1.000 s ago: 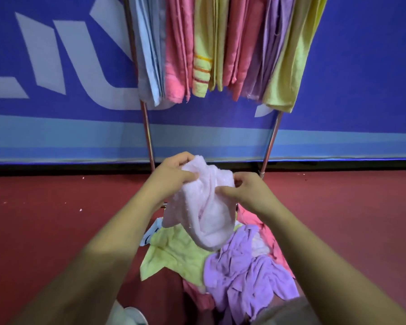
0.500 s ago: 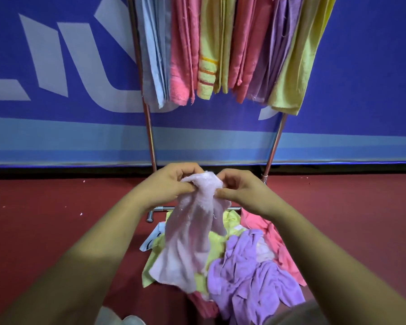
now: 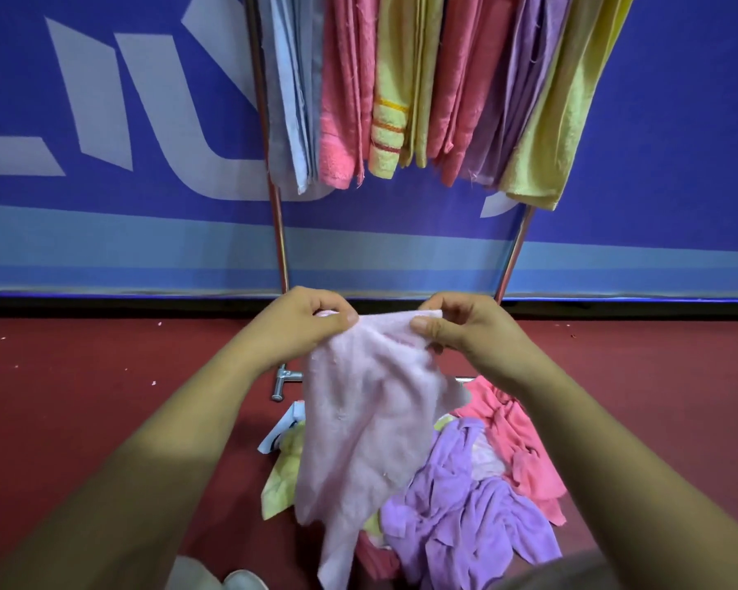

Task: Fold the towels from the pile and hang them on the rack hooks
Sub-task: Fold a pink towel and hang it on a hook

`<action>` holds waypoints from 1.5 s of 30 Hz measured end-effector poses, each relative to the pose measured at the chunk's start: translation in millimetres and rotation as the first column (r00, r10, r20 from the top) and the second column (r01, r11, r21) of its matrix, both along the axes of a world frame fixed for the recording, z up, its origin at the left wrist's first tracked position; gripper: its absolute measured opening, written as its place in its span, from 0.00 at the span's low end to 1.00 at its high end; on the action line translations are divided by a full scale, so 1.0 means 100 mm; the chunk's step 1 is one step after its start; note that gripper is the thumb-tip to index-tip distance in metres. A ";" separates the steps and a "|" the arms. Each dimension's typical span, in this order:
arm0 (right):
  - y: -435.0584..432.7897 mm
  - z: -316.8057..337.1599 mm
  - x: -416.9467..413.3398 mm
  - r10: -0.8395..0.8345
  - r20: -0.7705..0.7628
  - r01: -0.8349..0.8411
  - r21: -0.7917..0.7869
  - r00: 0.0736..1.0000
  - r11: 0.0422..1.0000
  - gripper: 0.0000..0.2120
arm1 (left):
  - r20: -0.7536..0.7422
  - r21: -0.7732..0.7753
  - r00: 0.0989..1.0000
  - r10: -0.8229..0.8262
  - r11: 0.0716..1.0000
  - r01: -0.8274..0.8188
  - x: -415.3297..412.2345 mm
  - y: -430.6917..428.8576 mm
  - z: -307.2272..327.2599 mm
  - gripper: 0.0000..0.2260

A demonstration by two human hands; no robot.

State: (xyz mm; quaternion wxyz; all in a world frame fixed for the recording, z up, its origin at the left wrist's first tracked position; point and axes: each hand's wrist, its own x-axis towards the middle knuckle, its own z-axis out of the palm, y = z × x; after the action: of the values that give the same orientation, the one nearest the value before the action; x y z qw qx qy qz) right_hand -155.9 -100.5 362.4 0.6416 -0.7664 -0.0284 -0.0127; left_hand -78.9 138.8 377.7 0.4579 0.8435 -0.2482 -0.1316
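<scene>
1. Left hand (image 3: 303,323) pinched the pale pink towel (image 3: 358,419) at its top edge.
2. Towel, bunched a second earlier, now hung open above the pile (image 3: 465,504); judged ready for folding.
3. Right hand (image 3: 465,330) pinched the same edge, further right.

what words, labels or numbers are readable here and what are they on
Blue banner behind the rack: big pale letters, cropped by the frame and partly covered by the hung towels; one resembles "U", no whole word reads.
Hung towels, the pile, pale pink towel: no label or print visible.
</scene>
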 end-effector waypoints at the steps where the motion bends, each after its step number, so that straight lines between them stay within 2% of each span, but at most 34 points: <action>1: -0.01 -0.01 0.01 -0.016 0.004 0.016 0.008 1.000 1.000 0.09 | 0.011 -0.021 1.000 0.009 1.000 -0.009 0.01 0.00 -0.01 0.06; 4: -0.02 -0.01 0.03 -0.090 0.029 0.090 0.015 0.996 0.996 0.09 | 0.079 -0.071 0.997 0.027 0.997 -0.021 0.03 0.00 -0.03 0.07; 7: 0.01 0.00 0.04 -0.133 0.039 0.130 0.078 0.990 0.988 0.08 | 0.119 -0.004 0.992 -0.051 0.999 0.052 0.02 -0.05 -0.10 0.10; 9: 0.03 0.03 0.04 -0.144 0.027 0.138 0.146 0.989 0.980 0.08 | 0.069 0.026 0.991 -0.116 0.993 0.114 -0.01 -0.10 -0.13 0.11; 14: 0.03 0.08 0.02 -0.152 0.001 0.147 0.225 0.988 0.963 0.07 | 0.005 -0.053 0.981 -0.194 0.979 0.194 -0.06 -0.15 -0.09 0.15; 16: 0.03 0.08 0.02 -0.137 -0.019 0.138 0.224 0.990 0.965 0.06 | 0.018 -0.109 0.983 -0.184 0.977 0.185 -0.07 -0.18 -0.10 0.15; 18: 0.06 0.07 0.01 -0.095 -0.048 0.104 0.263 0.994 0.959 0.05 | -0.034 -0.196 0.986 -0.160 0.969 0.151 -0.09 -0.21 -0.12 0.15; 23: 0.10 0.06 0.02 -0.011 -0.092 0.051 0.443 0.996 0.895 0.05 | -0.183 -0.339 0.977 -0.112 0.940 0.044 -0.12 -0.25 -0.08 0.06; 25: 0.09 0.06 0.03 -0.028 -0.088 0.067 0.466 0.996 0.883 0.05 | -0.168 -0.309 0.978 -0.121 0.949 0.065 -0.14 -0.27 -0.05 0.09; 29: 0.14 0.05 0.03 -0.022 -0.056 0.044 0.435 0.998 0.899 0.04 | -0.038 -0.092 0.988 -0.150 0.985 0.146 -0.19 -0.32 -0.07 0.16; 32: 0.15 0.08 0.03 0.015 -0.031 0.001 0.459 0.999 0.888 0.04 | -0.008 -0.174 0.996 -0.092 0.981 0.089 -0.18 -0.35 -0.09 0.16; 34: 0.11 0.03 0.04 0.088 -0.071 -0.053 0.393 0.994 0.918 0.07 | 0.049 -0.262 0.999 0.019 0.965 -0.005 -0.16 -0.37 -0.09 0.15; 36: 0.09 -0.10 0.07 0.201 -0.143 -0.186 0.112 0.969 0.976 0.12 | -0.037 -0.401 0.995 0.092 0.911 -0.099 -0.14 -0.38 -0.07 0.11; 38: 0.12 -0.27 0.09 0.261 -0.193 -0.301 -0.221 0.946 0.928 0.14 | -0.153 -0.494 0.987 0.058 0.860 -0.127 -0.13 -0.38 -0.05 0.09; 39: 0.13 -0.33 0.10 0.251 -0.188 -0.299 -0.305 0.950 0.904 0.14 | -0.161 -0.496 0.986 0.052 0.859 -0.126 -0.13 -0.38 -0.04 0.10; 40: 0.15 -0.34 0.11 0.225 -0.176 -0.271 -0.313 0.958 0.910 0.13 | -0.146 -0.482 0.987 0.064 0.867 -0.128 -0.12 -0.39 -0.03 0.11; 43: 0.10 -0.31 0.16 0.096 -0.082 -0.109 -0.172 0.992 0.979 0.12 | -0.096 -0.447 0.986 0.136 0.879 -0.165 -0.07 -0.38 -0.01 0.17; 45: 0.02 -0.25 0.18 0.025 -0.034 -0.030 -0.160 0.999 0.987 0.13 | -0.089 -0.478 0.976 0.198 0.851 -0.217 -0.01 -0.32 0.00 0.21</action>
State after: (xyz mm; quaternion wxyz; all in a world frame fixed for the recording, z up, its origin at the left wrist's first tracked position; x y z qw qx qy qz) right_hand -137.8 -98.9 337.2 0.5784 -0.8152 -0.0299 0.0105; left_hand -79.9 107.2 377.8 0.6705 0.7210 -0.1723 -0.0303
